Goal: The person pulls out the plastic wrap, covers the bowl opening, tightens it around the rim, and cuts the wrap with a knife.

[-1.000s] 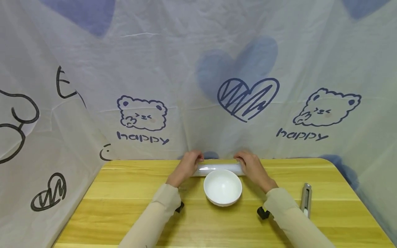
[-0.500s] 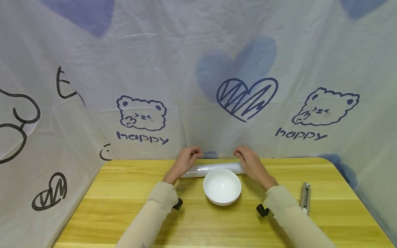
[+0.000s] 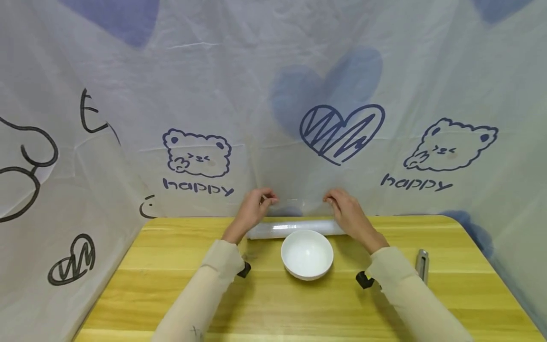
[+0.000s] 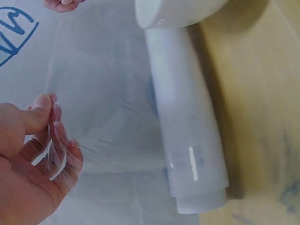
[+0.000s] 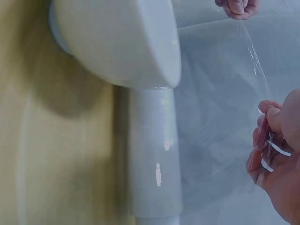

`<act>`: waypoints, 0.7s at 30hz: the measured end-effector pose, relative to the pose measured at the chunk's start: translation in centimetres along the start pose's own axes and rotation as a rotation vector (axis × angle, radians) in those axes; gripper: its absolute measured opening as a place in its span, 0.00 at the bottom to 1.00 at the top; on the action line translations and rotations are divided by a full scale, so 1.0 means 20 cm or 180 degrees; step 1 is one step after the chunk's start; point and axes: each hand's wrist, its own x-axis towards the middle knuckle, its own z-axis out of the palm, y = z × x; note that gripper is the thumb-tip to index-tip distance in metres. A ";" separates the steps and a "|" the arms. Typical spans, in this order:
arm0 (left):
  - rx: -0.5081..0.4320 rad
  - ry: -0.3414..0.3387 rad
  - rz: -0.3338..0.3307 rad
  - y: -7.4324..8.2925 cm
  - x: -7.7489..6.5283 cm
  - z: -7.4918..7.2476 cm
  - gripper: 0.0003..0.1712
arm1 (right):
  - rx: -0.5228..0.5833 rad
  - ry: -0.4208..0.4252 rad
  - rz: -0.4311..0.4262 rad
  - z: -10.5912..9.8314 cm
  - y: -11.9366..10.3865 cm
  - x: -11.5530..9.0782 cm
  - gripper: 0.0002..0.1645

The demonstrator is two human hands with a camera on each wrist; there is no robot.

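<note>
A roll of clear plastic wrap (image 3: 295, 229) lies crosswise near the table's far edge, just behind a white bowl (image 3: 306, 255). My left hand (image 3: 255, 208) pinches one corner of the drawn-out film (image 4: 108, 154) between thumb and fingers, and some of it bunches over the palm in the left wrist view. The opposite corner is pinched by my right hand (image 5: 281, 150). Between both hands, raised above and beyond the roll, the film's edge stretches as a thin shiny line. Part of the roll's front is hidden by the bowl.
A grey utility knife (image 3: 422, 266) lies on the wooden table (image 3: 273, 308) to the right, partly covered by the right sleeve. Behind the far edge hangs a pale cloth (image 3: 256, 104) printed with hearts and bears. Black wrist cameras sit under both cuffs.
Both hands have risen from the roll toward the cloth, drawing film off it. The left hand has also shifted slightly left, and more of the roll's left end shows. The bowl has stayed put.
</note>
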 end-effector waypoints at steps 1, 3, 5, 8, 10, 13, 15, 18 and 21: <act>0.0026 0.0025 0.0011 0.01 0.01 -0.01 0.07 | -0.0003 0.0013 -0.0035 -0.01 -0.01 0.01 0.08; 0.0061 0.0064 0.0048 0.03 0.03 -0.03 0.07 | 0.0001 0.0039 -0.0095 -0.03 -0.02 0.03 0.08; 0.0094 0.0078 0.0077 0.05 0.04 -0.06 0.07 | 0.0005 0.0078 -0.0144 -0.04 -0.03 0.05 0.08; 0.0094 0.0076 0.0086 0.08 0.07 -0.08 0.07 | 0.0033 0.0102 -0.0159 -0.07 -0.04 0.08 0.08; 0.0110 0.0092 0.0102 0.09 0.08 -0.10 0.07 | 0.0050 0.0096 -0.0133 -0.09 -0.05 0.09 0.08; 0.0123 0.0128 0.0115 0.10 0.09 -0.11 0.07 | 0.0045 0.0092 -0.0101 -0.11 -0.06 0.11 0.08; 0.0112 0.0150 0.0116 0.11 0.09 -0.12 0.06 | 0.0040 0.0083 -0.0075 -0.12 -0.07 0.12 0.08; 0.0091 0.0179 0.0089 0.13 0.09 -0.13 0.06 | 0.0014 0.0060 -0.0052 -0.13 -0.09 0.12 0.09; 0.0090 0.0240 0.0106 0.14 0.09 -0.14 0.06 | 0.0008 0.0080 -0.0102 -0.15 -0.10 0.14 0.08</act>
